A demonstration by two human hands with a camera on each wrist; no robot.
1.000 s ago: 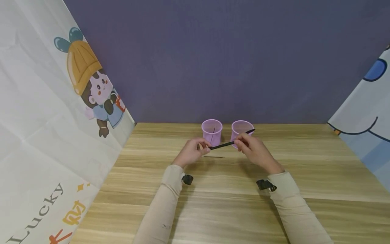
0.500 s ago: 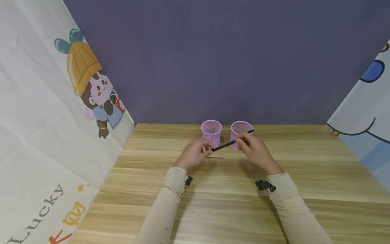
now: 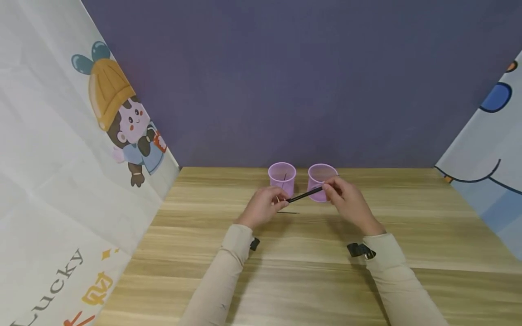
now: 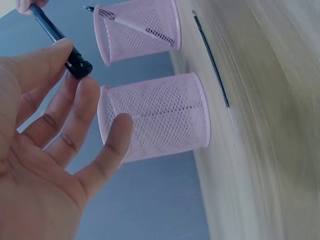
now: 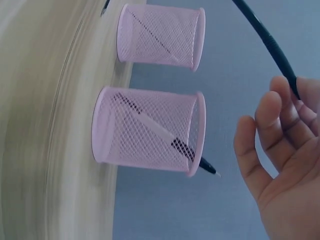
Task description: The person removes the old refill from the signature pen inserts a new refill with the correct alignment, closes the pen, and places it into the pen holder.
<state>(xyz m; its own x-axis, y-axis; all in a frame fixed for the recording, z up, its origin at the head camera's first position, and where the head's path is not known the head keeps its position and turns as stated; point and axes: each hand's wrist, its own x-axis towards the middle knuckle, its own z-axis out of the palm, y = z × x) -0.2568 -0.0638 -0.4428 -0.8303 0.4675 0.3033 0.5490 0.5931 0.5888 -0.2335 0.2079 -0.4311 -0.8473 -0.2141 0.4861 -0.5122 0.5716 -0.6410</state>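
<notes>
Both hands hold a slim black pen barrel (image 3: 303, 195) level above the table. My left hand (image 3: 263, 207) pinches its near end between thumb and fingers, the other fingers spread apart. At the far end, my right hand (image 3: 347, 200) grips it with fingertips. Behind the hands stand two pink mesh pen cups: the left cup (image 3: 288, 188) has a thin dark rod, like an ink refill (image 3: 284, 179), leaning inside. In the right cup (image 5: 165, 110) leans a pen (image 5: 156, 128) with a white middle and dark ends, its tip poking past the rim.
A thin refill-like rod (image 4: 212, 62) lies on the wood-grain table (image 3: 297, 280) in front of the left cup. A dark blue-grey panel (image 3: 285, 81) rises at the table's back edge. White printed sheets (image 3: 49, 158) stand at the sides.
The left hand has shifted slightly right. The right hand has moved a little right, covering more of the right cup's rim. Both keep hold of the pen barrel.
</notes>
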